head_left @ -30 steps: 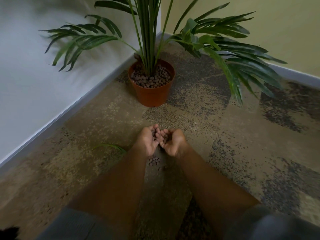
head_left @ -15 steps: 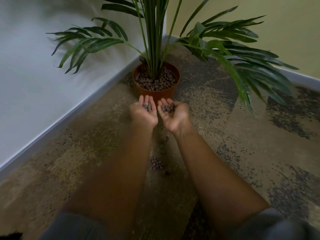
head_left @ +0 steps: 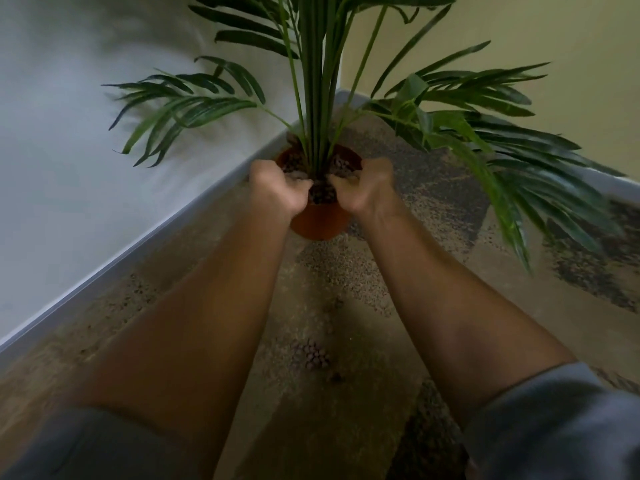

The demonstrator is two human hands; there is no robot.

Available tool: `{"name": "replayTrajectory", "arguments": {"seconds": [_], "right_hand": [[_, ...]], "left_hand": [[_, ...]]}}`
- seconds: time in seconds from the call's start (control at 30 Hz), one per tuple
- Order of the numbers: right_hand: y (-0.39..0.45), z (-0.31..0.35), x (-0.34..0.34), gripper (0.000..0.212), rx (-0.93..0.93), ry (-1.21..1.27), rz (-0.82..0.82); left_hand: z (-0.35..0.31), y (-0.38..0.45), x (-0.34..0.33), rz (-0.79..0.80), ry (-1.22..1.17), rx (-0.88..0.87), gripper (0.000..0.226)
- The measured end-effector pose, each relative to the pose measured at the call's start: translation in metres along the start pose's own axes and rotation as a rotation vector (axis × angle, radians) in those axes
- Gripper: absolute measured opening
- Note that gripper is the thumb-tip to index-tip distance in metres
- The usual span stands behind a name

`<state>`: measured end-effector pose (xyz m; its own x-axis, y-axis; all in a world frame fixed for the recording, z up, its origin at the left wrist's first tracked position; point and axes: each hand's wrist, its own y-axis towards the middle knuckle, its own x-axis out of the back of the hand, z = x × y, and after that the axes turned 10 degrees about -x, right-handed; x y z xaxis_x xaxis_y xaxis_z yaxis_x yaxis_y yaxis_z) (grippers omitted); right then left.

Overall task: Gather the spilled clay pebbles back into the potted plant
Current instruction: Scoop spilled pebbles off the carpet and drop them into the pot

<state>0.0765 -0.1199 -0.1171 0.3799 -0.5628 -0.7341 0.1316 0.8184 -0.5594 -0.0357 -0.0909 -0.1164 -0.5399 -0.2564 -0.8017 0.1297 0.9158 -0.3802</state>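
Observation:
A terracotta pot with a tall green palm stands on the carpet in the room's corner, its top filled with brown clay pebbles. My left hand and my right hand are over the pot's rim, one on each side of the stems, turned inward with fingers curled. Whether pebbles are still in the palms is hidden. A small cluster of spilled pebbles lies on the carpet between my forearms, with a stray one just below it.
Patterned brown carpet covers the floor. A grey baseboard and pale wall run along the left; a yellow wall stands behind on the right. Long fronds spread low to the right of the pot.
Both cupped hands rose from the carpet with pebbles, travelled forward to the pot, and are now turned inward over its rim. The view has moved closer to the plant.

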Motion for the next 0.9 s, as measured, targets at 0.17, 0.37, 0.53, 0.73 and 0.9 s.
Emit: {"name": "replayTrajectory", "arguments": {"seconds": [0.17,0.37,0.53,0.73,0.9], "right_hand": [[-0.005,0.000,0.009,0.050,0.036,-0.009,-0.010],[-0.007,-0.012,0.039,0.037,-0.021,-0.149,0.016],[-0.003,-0.036,0.075,0.016,0.030,-0.839,-0.260],[0.001,-0.067,0.137,0.019,0.049,-2.026,-0.222],[-0.001,-0.082,0.159,0.055,0.059,-2.330,-0.100]], "left_hand": [[0.001,0.003,0.011,-0.041,-0.018,0.020,0.052],[0.008,0.000,0.035,-0.117,0.041,-0.032,0.048],[0.023,-0.012,0.075,-0.197,0.433,0.001,0.041],[0.049,-0.015,0.144,0.044,1.353,0.235,0.034],[0.053,-0.014,0.172,0.318,1.806,0.326,0.012]]}}
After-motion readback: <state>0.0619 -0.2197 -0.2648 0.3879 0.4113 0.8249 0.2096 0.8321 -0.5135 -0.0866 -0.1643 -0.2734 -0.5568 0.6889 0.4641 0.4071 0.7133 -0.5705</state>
